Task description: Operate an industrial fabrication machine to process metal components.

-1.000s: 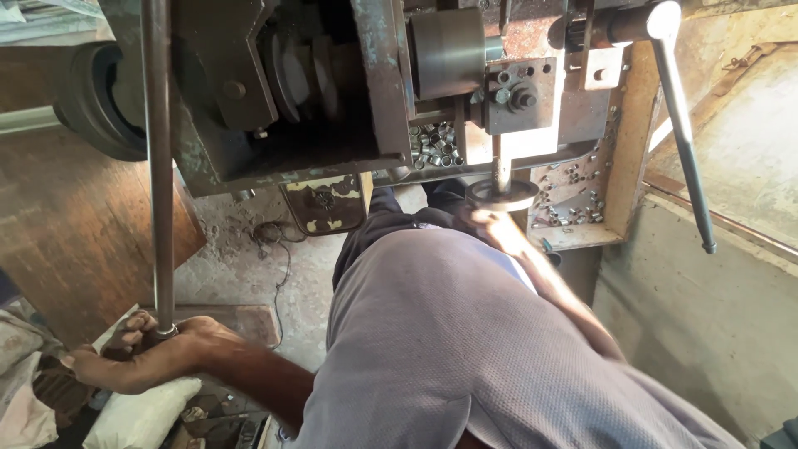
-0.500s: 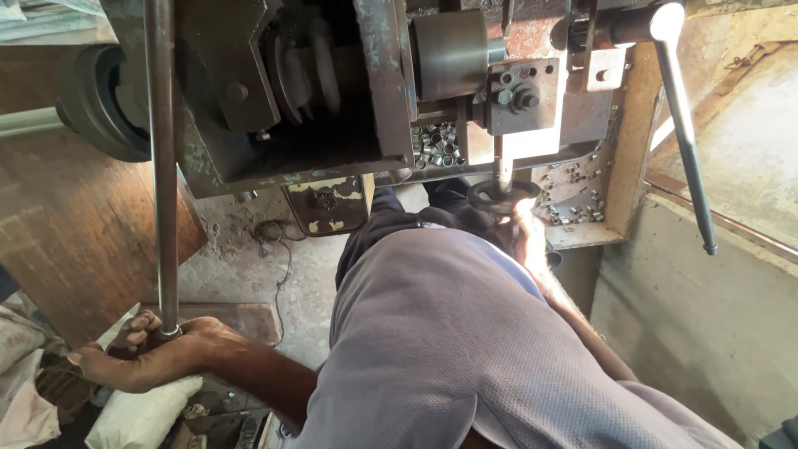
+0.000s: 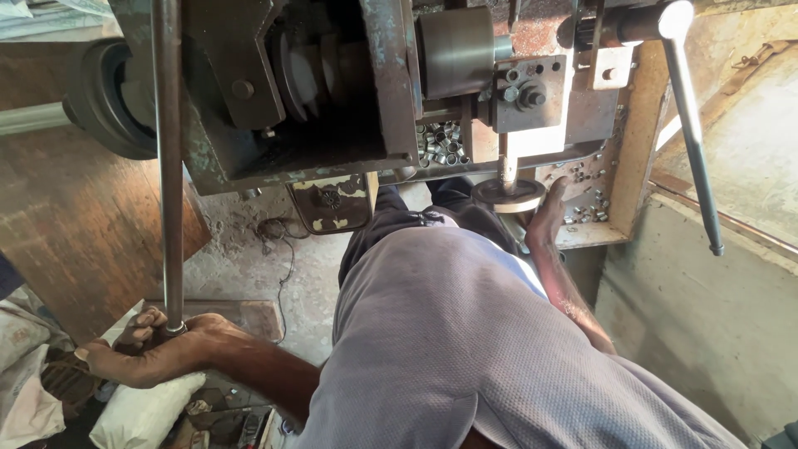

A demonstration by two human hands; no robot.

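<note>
Hand on the right had slid up against the small handwheel, fingers spread; left hand stayed wrapped round the long lever.

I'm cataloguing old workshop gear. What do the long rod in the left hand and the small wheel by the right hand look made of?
The rod looks like bare steel: grey, dull sheen, rust-brown patches. The wheel by the right hand seems worn, dark metal with a paler rim. The left hand grips the rod's lower end.
</note>
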